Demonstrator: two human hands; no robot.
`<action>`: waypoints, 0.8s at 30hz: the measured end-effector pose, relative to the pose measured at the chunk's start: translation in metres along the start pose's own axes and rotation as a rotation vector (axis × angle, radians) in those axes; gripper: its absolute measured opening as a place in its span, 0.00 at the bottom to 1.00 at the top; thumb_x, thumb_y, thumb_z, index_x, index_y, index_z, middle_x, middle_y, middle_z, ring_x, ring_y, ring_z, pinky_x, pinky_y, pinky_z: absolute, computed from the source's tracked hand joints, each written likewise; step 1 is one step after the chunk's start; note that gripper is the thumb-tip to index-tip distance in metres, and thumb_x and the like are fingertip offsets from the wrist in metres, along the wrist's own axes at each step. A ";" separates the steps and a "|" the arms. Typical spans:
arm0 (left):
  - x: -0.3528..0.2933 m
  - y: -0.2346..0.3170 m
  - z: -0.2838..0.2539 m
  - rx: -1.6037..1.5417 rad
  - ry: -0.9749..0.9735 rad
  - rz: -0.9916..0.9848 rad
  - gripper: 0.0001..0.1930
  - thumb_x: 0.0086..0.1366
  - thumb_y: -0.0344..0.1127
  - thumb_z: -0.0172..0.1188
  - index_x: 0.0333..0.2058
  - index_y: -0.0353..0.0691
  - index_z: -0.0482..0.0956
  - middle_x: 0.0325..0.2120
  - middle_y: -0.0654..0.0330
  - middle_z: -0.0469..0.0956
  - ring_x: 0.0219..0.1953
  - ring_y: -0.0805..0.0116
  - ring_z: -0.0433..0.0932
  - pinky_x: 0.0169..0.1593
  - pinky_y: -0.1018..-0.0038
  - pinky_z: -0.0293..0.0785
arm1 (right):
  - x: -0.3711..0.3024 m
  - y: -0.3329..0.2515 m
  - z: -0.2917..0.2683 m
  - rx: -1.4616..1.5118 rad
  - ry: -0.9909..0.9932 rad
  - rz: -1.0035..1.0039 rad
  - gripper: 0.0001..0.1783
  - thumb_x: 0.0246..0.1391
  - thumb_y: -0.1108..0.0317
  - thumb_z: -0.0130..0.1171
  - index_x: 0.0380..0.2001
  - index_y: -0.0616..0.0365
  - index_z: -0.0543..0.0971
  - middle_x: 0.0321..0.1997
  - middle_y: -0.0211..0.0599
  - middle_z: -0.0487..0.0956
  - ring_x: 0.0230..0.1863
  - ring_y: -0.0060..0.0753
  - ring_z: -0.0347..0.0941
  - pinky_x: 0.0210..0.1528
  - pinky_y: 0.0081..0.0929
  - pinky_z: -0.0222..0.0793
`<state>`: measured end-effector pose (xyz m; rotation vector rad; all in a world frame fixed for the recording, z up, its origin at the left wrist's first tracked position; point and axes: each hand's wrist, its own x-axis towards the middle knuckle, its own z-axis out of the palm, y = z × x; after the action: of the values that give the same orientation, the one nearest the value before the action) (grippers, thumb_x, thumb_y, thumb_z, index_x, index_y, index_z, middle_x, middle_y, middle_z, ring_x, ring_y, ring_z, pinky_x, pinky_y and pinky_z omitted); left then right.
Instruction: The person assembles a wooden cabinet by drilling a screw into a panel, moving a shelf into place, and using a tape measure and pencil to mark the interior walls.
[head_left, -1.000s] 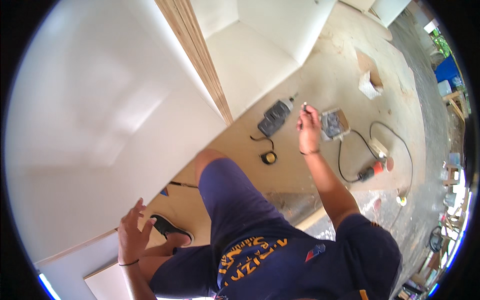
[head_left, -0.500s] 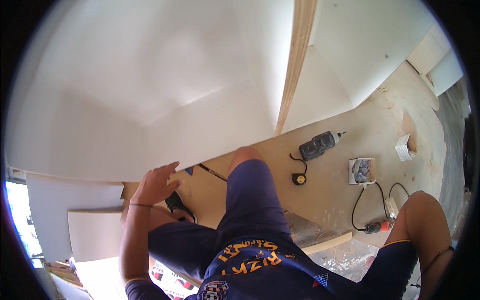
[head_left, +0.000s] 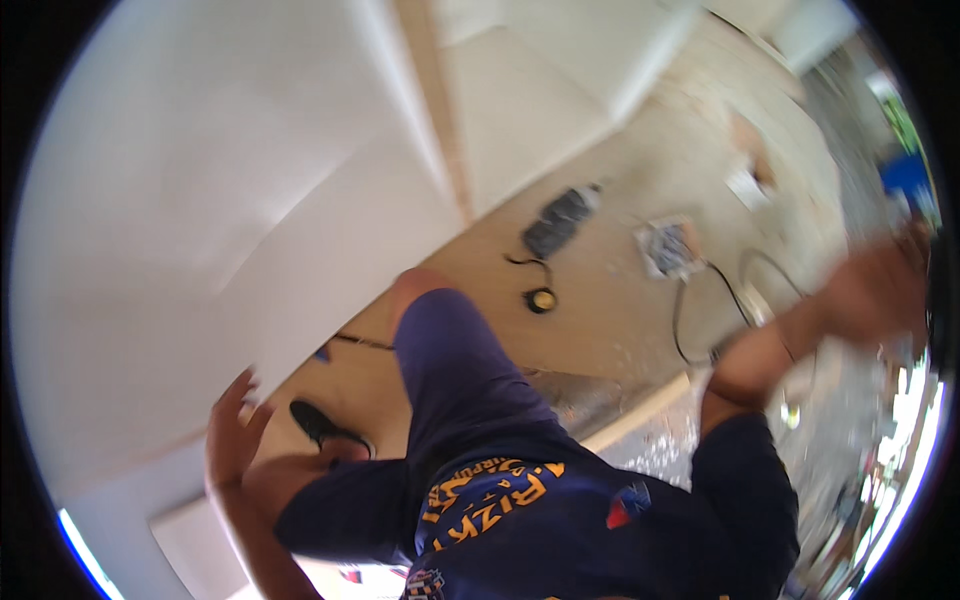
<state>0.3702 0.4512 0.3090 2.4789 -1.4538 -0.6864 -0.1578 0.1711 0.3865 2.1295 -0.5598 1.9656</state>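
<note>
Beside the lower edge of a large white cabinet is my left hand, its fingers apart and nothing in them. My right hand is raised at the far right, smeared by motion. Its fingers cannot be made out, nor whether they hold anything. A dark cordless drill lies on the brown board floor in front of the cabinet. Near the drill lies a black and yellow tape measure with a black strap.
A wooden-edged divider splits the cabinet. Right of the drill are a small open box with grey contents and a white carton. A black cable loops below them. A wood strip lies right of my thigh.
My view has turned, and the cabinet, drill and tape measure now appear further left. My right arm has swung up into the right side. My left hand sits lower in view, still empty.
</note>
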 end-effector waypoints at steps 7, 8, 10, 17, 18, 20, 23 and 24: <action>-0.031 -0.071 -0.012 -0.055 0.009 -0.142 0.26 0.66 0.35 0.57 0.62 0.38 0.65 0.47 0.50 0.77 0.42 0.64 0.76 0.47 0.69 0.73 | -0.417 0.147 -0.074 -0.727 -0.987 1.124 0.17 0.53 0.58 0.58 0.43 0.54 0.79 0.41 0.45 0.81 0.38 0.41 0.76 0.45 0.34 0.71; -0.037 -0.079 -0.014 -0.048 0.001 -0.190 0.27 0.66 0.36 0.57 0.62 0.37 0.65 0.47 0.50 0.77 0.42 0.65 0.76 0.47 0.69 0.73 | -0.441 0.123 -0.070 -0.857 -1.173 1.133 0.19 0.52 0.57 0.57 0.44 0.55 0.78 0.43 0.50 0.80 0.40 0.48 0.77 0.45 0.38 0.72; -0.056 -0.088 -0.023 -0.129 -0.012 -0.301 0.27 0.66 0.36 0.57 0.62 0.35 0.65 0.45 0.51 0.77 0.41 0.66 0.75 0.47 0.70 0.73 | -0.455 0.070 -0.032 -1.009 -0.987 1.029 0.16 0.50 0.64 0.56 0.43 0.54 0.78 0.42 0.46 0.80 0.44 0.50 0.76 0.48 0.47 0.70; -0.054 -0.077 -0.013 -0.214 -0.038 -0.266 0.24 0.67 0.36 0.56 0.59 0.31 0.67 0.42 0.54 0.78 0.39 0.69 0.75 0.46 0.73 0.72 | -0.436 0.068 -0.051 -0.880 -1.213 1.191 0.14 0.50 0.71 0.53 0.41 0.47 0.79 0.43 0.42 0.78 0.49 0.48 0.75 0.46 0.51 0.68; -0.055 -0.078 -0.014 -0.216 -0.037 -0.268 0.24 0.67 0.36 0.56 0.59 0.31 0.67 0.42 0.54 0.78 0.39 0.68 0.75 0.46 0.73 0.72 | -0.438 0.058 -0.053 -0.848 -1.196 1.160 0.13 0.50 0.70 0.53 0.40 0.48 0.79 0.42 0.43 0.79 0.48 0.49 0.75 0.45 0.51 0.69; -0.057 -0.084 -0.015 -0.216 -0.028 -0.269 0.25 0.67 0.37 0.56 0.59 0.31 0.67 0.42 0.54 0.77 0.39 0.68 0.75 0.46 0.72 0.72 | -0.439 0.028 -0.058 -0.787 -1.163 1.099 0.12 0.49 0.70 0.53 0.38 0.49 0.79 0.40 0.45 0.80 0.45 0.51 0.76 0.44 0.51 0.70; -0.059 -0.072 -0.014 -0.206 -0.002 -0.284 0.25 0.68 0.38 0.56 0.59 0.32 0.67 0.43 0.54 0.77 0.40 0.67 0.75 0.47 0.72 0.72 | -0.435 -0.005 -0.068 -0.529 -1.250 1.241 0.13 0.49 0.70 0.51 0.38 0.51 0.80 0.35 0.51 0.80 0.40 0.57 0.77 0.43 0.48 0.72; -0.059 -0.068 -0.014 -0.200 0.004 -0.290 0.25 0.68 0.39 0.56 0.59 0.32 0.67 0.42 0.54 0.77 0.40 0.67 0.75 0.47 0.72 0.72 | -0.444 -0.007 -0.073 -0.568 -1.096 1.257 0.13 0.50 0.70 0.51 0.38 0.50 0.80 0.36 0.51 0.81 0.39 0.57 0.77 0.44 0.47 0.72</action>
<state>0.4055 0.5349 0.3127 2.5510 -0.9775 -0.8311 -0.2435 0.2703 -0.0437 2.3735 -2.6598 0.3031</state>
